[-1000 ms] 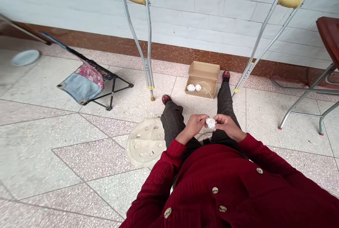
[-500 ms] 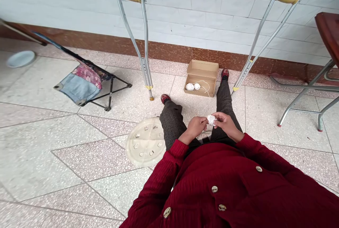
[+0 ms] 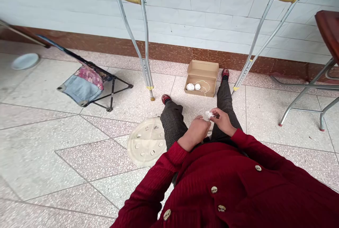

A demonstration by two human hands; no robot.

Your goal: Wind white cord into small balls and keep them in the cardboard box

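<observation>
A small ball of white yarn [image 3: 208, 115] is pinched in the fingers of my right hand [image 3: 222, 121], above my lap. My left hand [image 3: 197, 130] is closed just left of and below the ball, its back turned up, and appears to grip the yarn's loose strand; its fingertips are mostly hidden. A thin white strand shows above my left hand. On the floor ahead, an open cardboard box [image 3: 199, 92] contains two more white balls, a larger yarn ball [image 3: 190, 87] and a smaller yarn ball [image 3: 197, 86], with loose yarn trailing over its front edge.
One crutch [image 3: 145, 65] leans at the left and another crutch [image 3: 247, 65] at the right. A round beige lid-like disc with holes [image 3: 145, 139] lies beside my left leg. Farther left are a folding stool [image 3: 84, 86] and a pale basin [image 3: 25, 61]. A metal-legged table [image 3: 328, 30] stands right.
My left hand has come off the side of the ball, turned over and moved slightly lower. The right hand keeps the ball and has shifted a little left and up.
</observation>
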